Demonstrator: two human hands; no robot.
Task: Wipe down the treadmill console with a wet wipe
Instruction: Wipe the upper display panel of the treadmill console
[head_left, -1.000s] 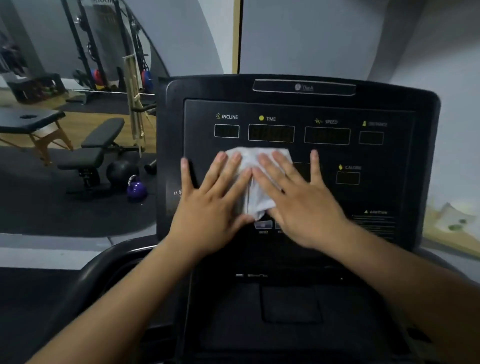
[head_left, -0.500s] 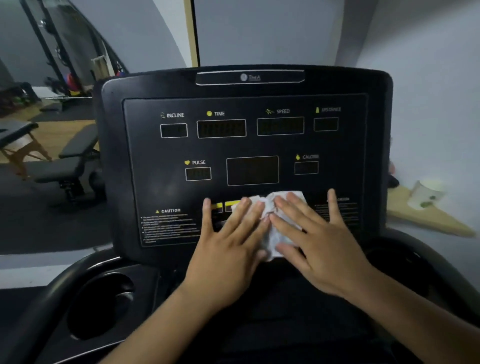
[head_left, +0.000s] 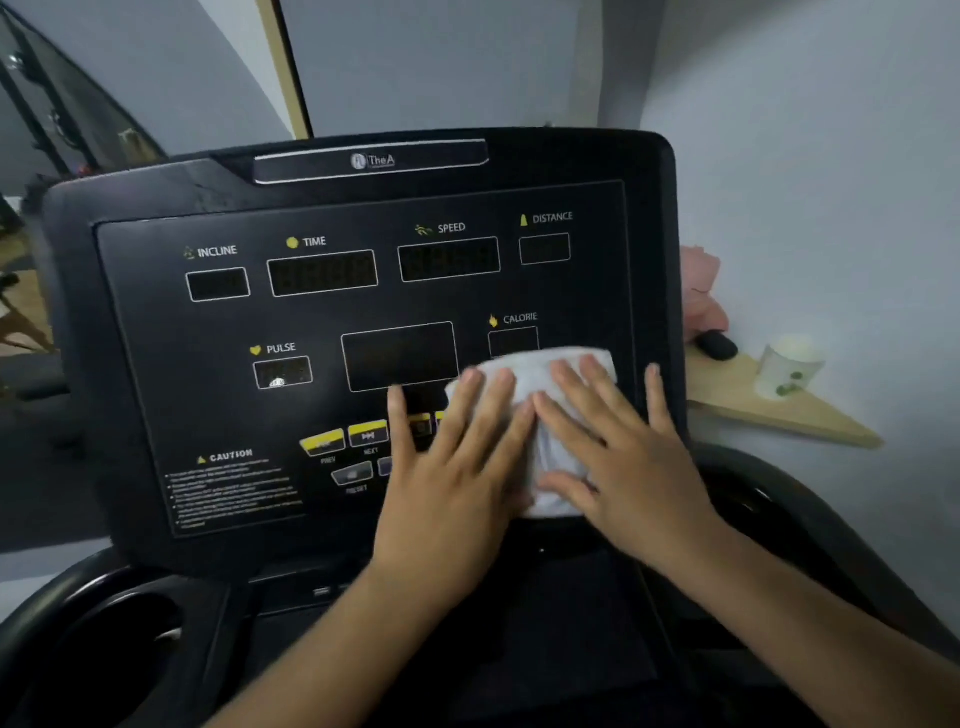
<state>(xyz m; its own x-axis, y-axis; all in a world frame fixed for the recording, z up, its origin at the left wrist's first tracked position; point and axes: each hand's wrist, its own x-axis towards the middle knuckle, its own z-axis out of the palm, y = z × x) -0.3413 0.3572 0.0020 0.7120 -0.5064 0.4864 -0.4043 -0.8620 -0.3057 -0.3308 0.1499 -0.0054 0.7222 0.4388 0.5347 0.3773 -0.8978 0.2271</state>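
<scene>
The black treadmill console (head_left: 260, 322) fills the middle of the view, with dark readouts marked INCLINE, TIME, SPEED, DISTANCE, PULSE and CALORIE. A crumpled white wet wipe (head_left: 540, 371) lies flat against its lower right part, just under the CALORIE window. My left hand (head_left: 452, 467) presses on the wipe's left half with fingers spread. My right hand (head_left: 623, 457) presses on its right half, little finger near the console's right edge. Most of the wipe is hidden under both palms.
Yellow and grey buttons (head_left: 345, 441) sit left of my left hand. A round cup holder (head_left: 119, 639) is at the lower left. To the right, a wooden shelf (head_left: 769, 415) carries a paper cup (head_left: 787, 366), a black object (head_left: 717, 345) and something pink (head_left: 701, 291).
Both hands slid the wipe from the upper left area down to the button row, then right to below CALORIE. My view shifted right and closer.
</scene>
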